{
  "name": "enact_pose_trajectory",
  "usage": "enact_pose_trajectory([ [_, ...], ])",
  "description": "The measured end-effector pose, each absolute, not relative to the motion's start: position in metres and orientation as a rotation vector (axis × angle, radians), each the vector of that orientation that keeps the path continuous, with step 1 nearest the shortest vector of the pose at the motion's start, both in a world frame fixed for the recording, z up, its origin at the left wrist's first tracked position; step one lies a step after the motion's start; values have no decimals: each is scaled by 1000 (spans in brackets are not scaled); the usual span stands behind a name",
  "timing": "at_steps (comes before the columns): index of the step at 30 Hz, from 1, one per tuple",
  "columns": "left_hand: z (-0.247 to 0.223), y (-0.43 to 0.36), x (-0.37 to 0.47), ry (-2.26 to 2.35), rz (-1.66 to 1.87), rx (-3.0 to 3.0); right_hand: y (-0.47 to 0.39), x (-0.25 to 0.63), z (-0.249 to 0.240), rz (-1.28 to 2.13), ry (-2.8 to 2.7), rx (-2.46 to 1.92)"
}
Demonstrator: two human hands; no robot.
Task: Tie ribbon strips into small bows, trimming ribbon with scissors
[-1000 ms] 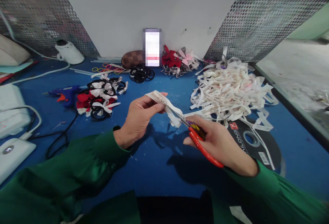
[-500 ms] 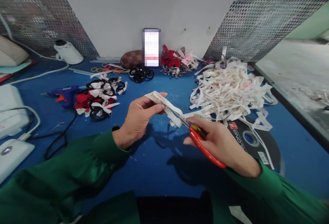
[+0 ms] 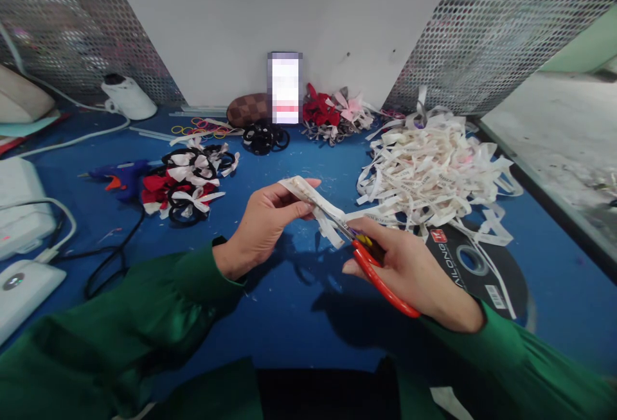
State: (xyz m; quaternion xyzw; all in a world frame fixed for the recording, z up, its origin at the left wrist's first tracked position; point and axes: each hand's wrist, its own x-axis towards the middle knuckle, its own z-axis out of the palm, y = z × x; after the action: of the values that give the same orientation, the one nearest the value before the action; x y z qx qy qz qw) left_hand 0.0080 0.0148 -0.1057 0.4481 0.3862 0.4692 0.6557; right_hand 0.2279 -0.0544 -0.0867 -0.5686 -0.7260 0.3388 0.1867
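My left hand pinches a white ribbon between thumb and fingers, above the blue table. The ribbon is folded, and a loose end hangs below it. My right hand is closed on red-handled scissors, with part of the handles hidden by my fingers. The blades point left along the ribbon, their tips close to my left thumb. Whether the blades are fully closed is hard to make out. Just right of the scissors lies a big heap of printed white ribbon.
A black ribbon spool lies under my right wrist. Left are bows on black hair ties, a blue glue gun and white power boxes. A phone leans at the back, beside red and pink bows.
My left hand and the ribbon have shifted slightly right and down. The right hand and scissors have moved very slightly left, so the hands are a little closer together.
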Motion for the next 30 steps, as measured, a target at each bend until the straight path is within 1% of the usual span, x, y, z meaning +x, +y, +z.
enact_pose_trajectory([
  [5,-105,15,8,880,1059,1023,-55,231,-87,976,-2042,-1571],
  [14,-100,17,7,870,1060,988,-54,234,-90,859,-2040,-1525],
  [18,-99,19,4,829,1117,939,-54,235,-89,820,-2041,-1548],
  [23,-98,21,6,887,1224,972,-54,234,-88,810,-2050,-1569],
  [30,-98,18,8,899,1180,979,-54,232,-89,802,-2033,-1571],
])
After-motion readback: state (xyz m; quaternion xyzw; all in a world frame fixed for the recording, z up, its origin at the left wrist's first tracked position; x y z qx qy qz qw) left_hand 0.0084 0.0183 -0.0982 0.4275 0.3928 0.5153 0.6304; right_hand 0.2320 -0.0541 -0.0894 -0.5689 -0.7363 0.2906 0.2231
